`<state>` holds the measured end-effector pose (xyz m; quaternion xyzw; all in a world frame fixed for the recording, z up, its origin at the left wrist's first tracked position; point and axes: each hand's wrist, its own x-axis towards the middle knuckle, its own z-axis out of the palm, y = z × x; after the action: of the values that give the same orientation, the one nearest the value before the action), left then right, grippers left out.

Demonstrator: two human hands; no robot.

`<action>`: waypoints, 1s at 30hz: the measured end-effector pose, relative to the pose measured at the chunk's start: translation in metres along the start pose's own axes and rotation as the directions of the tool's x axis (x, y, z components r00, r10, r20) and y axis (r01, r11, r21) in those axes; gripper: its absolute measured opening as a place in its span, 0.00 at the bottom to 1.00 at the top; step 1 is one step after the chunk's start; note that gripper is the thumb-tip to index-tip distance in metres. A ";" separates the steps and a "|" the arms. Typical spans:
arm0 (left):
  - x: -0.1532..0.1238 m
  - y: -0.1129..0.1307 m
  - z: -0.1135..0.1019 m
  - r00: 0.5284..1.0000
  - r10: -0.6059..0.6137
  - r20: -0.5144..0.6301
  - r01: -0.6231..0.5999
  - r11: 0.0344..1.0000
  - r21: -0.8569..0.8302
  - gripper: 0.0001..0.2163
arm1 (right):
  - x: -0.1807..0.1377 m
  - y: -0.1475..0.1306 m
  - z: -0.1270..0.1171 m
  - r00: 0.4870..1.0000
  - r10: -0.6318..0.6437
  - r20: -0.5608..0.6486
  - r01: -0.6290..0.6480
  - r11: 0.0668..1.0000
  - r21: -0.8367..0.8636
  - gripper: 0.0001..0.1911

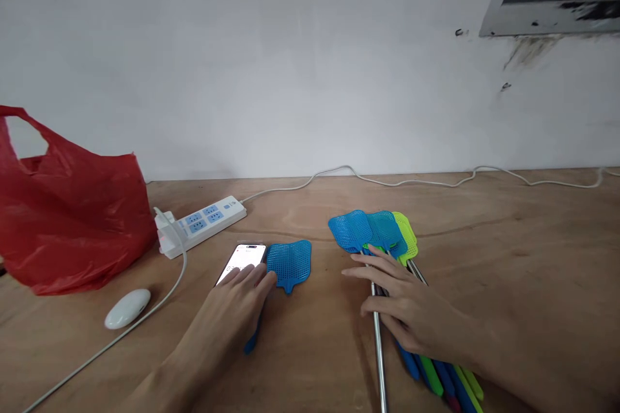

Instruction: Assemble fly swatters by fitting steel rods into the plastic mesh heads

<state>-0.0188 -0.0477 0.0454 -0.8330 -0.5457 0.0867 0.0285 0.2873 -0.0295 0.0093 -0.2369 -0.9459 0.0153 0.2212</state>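
My left hand (235, 309) rests low over the bottom part of a lit phone (246, 256), its fingers stretched forward and holding nothing that I can see. Beside the thumb lies a blue mesh fly swatter head (289, 263). A blue handle (252, 340) shows partly from under that hand; whether it joins the head is hidden. On the right, my right hand (400, 300), fingers spread, hovers over or lightly touches a metal swatter rod (378, 348). Below it is a fanned pile of fly swatters with blue and yellow-green heads (407, 235) and coloured handles (431, 374).
A red plastic bag (77, 219) stands at the left. Near it are a white power strip (208, 222) with a plugged-in charger, a white rounded object (127, 308) and a white cable (165, 300). Another cable (349, 169) runs along the grey wall.
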 end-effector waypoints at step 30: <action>0.033 0.064 0.022 0.965 0.257 -0.058 -0.252 0.836 -0.487 0.49 | -0.011 0.036 0.013 0.880 0.340 -0.331 -0.305 0.940 0.154 0.09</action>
<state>0.0478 -0.0443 0.0113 -0.8774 -0.4344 -0.0474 -0.1980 0.3066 -0.0018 -0.0115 -0.3790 -0.8360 0.0549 0.3929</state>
